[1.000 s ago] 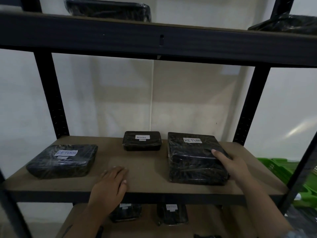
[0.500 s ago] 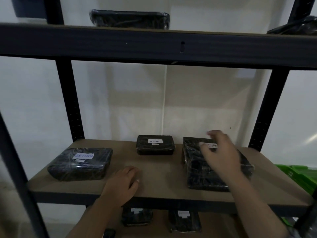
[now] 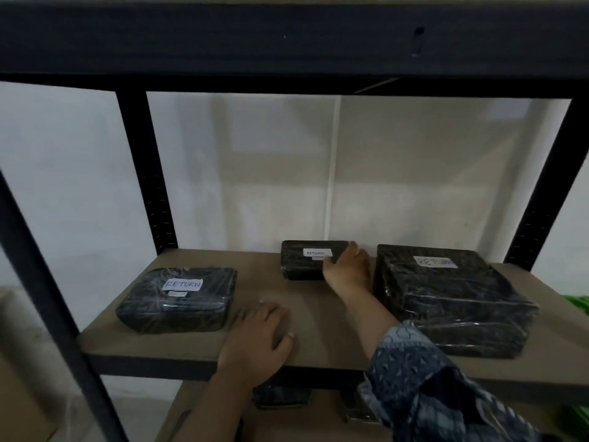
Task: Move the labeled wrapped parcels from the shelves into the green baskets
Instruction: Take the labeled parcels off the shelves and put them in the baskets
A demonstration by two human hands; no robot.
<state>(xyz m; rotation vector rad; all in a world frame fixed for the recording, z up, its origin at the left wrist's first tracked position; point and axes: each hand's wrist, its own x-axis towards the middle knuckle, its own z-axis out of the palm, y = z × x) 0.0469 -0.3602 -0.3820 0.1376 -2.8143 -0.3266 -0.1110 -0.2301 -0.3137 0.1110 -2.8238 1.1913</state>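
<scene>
Our right hand (image 3: 347, 272) closes its grip on the right end of the small wrapped parcel (image 3: 306, 260) labeled RETURN at the back of the middle shelf (image 3: 191, 342), thumb across its top, while our left hand (image 3: 258, 339) lies flat and open on the shelf's front edge. A medium parcel (image 3: 178, 301) sits to the left and a large parcel (image 3: 452, 298) just right of the reaching arm, both labeled RETURN; a sliver of green basket (image 3: 578, 306) shows at far right

Bare left hand (image 3: 256, 338), bare right hand (image 3: 345, 267), right arm in loose blue patterned sleeve (image 3: 439, 387)
</scene>
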